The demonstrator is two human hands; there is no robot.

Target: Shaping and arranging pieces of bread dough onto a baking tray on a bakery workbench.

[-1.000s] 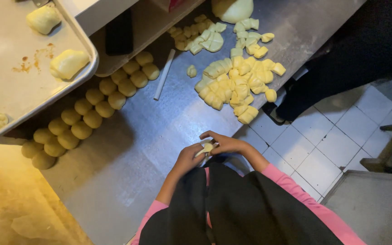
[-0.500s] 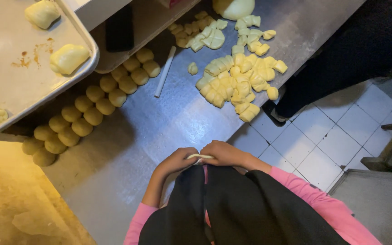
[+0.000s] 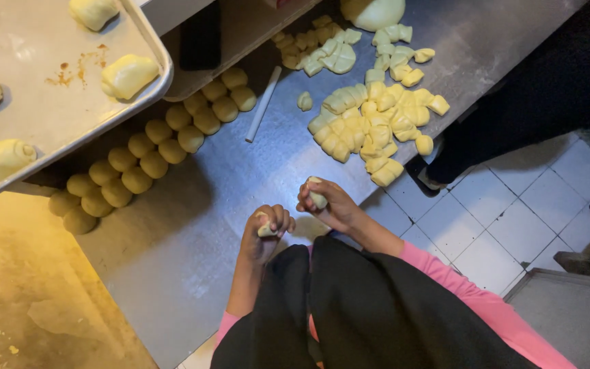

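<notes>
Left hand (image 3: 265, 231) is curled into a loose fist around a small lump of dough (image 3: 265, 229), of which only a pale bit shows between the fingers. Just beside it, at about two o'clock, the right hand (image 3: 329, 203) pinches a second dough piece (image 3: 317, 199) between thumb and fingertips, the piece standing a little above the knuckles. The two hands are apart, each with its own lump, and both hover over the near edge of the steel worktable (image 3: 240, 171). Pink sleeves (image 3: 459, 287) and a dark apron (image 3: 349, 307) fill the view at six o'clock.

From the hands toward twelve to one o'clock lies a heap of cut dough chunks (image 3: 370, 123), irregular and pale yellow, with one stray chunk (image 3: 304, 101) off to its left. A second, smaller scatter of chunks (image 3: 322, 55) sits further up, near a big rounded dough mass (image 3: 373, 10) at the top edge. A thin white stick (image 3: 263, 104) lies slanted on the table at eleven o'clock.

Toward ten o'clock, rolled dough balls (image 3: 151, 154) are lined up in two rows running diagonally, partly under a metal baking tray (image 3: 42, 89). On that tray rest several shaped rolls (image 3: 130, 75), well apart from one another. White floor tiles (image 3: 513, 212) show at three o'clock.
</notes>
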